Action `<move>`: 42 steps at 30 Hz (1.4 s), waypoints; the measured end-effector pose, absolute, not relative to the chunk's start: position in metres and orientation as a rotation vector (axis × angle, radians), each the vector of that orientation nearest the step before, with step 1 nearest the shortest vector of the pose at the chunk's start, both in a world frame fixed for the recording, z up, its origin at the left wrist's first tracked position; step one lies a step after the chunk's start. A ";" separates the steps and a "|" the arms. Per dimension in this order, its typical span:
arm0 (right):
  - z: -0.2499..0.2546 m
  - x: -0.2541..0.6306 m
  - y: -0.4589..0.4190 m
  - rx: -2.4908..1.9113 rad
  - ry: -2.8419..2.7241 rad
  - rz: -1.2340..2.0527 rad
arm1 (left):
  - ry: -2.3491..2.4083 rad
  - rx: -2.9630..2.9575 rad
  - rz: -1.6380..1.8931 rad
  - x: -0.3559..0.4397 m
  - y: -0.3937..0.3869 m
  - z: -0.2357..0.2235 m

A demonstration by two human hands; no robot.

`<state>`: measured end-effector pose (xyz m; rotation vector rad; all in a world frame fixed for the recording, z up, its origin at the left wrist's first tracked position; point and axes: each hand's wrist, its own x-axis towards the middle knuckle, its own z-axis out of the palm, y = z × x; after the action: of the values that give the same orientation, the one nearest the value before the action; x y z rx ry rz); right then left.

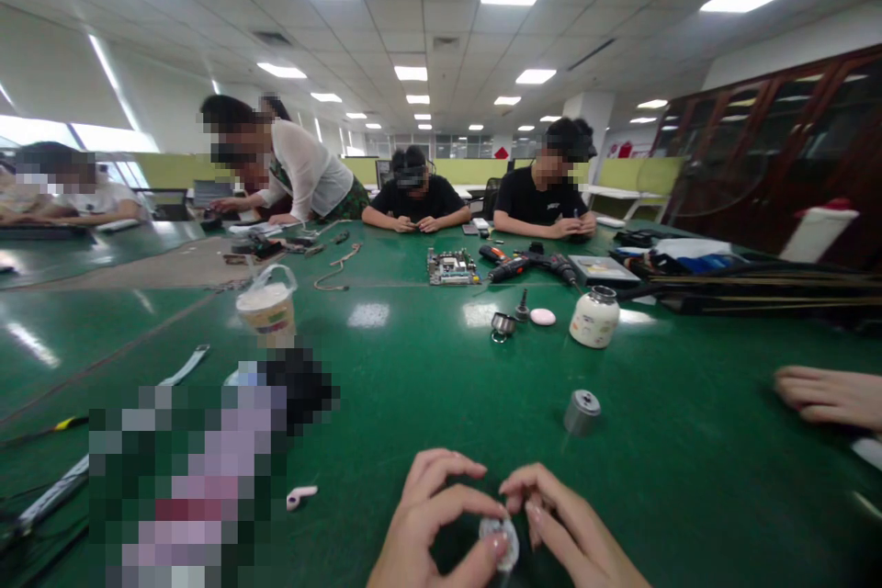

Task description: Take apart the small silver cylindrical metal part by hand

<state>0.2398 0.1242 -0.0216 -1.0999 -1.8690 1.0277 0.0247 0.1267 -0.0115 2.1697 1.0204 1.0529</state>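
Observation:
My left hand [441, 519] pinches a small round whitish-grey disc-shaped part [500, 542] between thumb and fingers, low in the middle of the view. Close on its right is my right hand [565, 524], its fingers bent and drawn together by the part's edge. Whether those fingertips hold something small is hidden. Beyond my hands, a silver metal cylinder [582, 412] stands upright on the green table [427, 377]. A white earbud [301, 497] lies to the left of my left hand.
A drink cup [267, 305] stands at left. Farther back are a cream jar [594, 317], a metal lid [503, 323], a pink disc [542, 317], a circuit board [452, 266] and power drills [510, 268]. Another person's hand [831, 393] rests at right; several people sit or lean around the table.

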 end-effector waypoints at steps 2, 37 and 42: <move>-0.019 0.240 0.124 -1.073 -2.016 0.967 | 1.043 2.172 1.060 0.027 0.127 -0.007; -0.016 0.230 0.131 -1.161 -2.344 0.840 | 0.950 2.676 0.960 0.022 0.130 0.000; -0.013 0.228 0.130 -1.188 -2.363 0.846 | 0.923 2.632 0.993 0.021 0.130 -0.004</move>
<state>0.2282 0.1296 -0.0127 -1.1883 -2.3628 0.8463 0.0214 0.1300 -0.0039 2.6324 0.9226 0.9935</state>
